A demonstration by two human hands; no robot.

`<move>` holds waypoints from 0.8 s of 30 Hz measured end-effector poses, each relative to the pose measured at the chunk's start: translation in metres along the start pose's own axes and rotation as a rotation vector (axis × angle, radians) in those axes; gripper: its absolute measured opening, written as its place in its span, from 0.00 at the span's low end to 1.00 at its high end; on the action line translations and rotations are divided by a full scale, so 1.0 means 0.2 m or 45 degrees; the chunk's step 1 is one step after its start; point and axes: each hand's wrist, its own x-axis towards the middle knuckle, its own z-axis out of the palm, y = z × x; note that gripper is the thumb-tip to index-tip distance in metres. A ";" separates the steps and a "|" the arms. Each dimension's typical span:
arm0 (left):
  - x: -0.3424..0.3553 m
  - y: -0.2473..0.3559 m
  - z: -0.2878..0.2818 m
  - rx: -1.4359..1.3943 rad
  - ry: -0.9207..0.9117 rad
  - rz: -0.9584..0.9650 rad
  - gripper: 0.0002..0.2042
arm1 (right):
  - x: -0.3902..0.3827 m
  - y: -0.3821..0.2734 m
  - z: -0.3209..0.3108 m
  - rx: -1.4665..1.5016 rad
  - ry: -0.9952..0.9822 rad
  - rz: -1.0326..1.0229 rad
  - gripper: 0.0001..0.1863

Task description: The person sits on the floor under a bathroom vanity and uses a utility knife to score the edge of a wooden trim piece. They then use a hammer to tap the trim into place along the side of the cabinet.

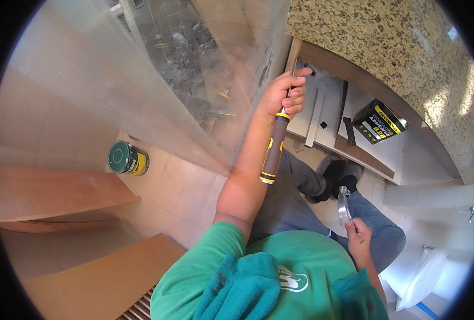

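My left hand (285,95) is raised at the cabinet's left edge, its fingers closed around the metal shaft of a screwdriver. The screwdriver's thick dark handle (274,152), with yellow bands, points back along my forearm. My left index finger reaches out toward the wooden edge of the open cabinet (366,61). Lower on the right, my right hand (359,238) pinches the near end of a curved, shiny silvery piece (344,208) above my leg. That piece looks like metal, but its exact kind is unclear.
A speckled stone countertop (365,26) covers the cabinet. Inside are a black-and-yellow tin (379,121), a pale strip (315,117) and a short dark piece (349,130). On the left stand a green-lidded bucket (120,157), brown panels (61,194) and a see-through sheet (157,106).
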 end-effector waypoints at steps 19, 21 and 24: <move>0.01 0.01 -0.05 -0.068 -0.198 -0.052 0.19 | 0.00 -0.02 0.01 -0.017 0.018 0.017 0.18; 0.01 0.02 -0.05 -0.069 -0.203 -0.052 0.19 | 0.01 -0.03 0.01 -0.023 0.009 0.014 0.17; 0.01 0.02 -0.04 -0.057 -0.165 -0.059 0.17 | 0.00 -0.02 0.02 -0.024 0.013 0.005 0.17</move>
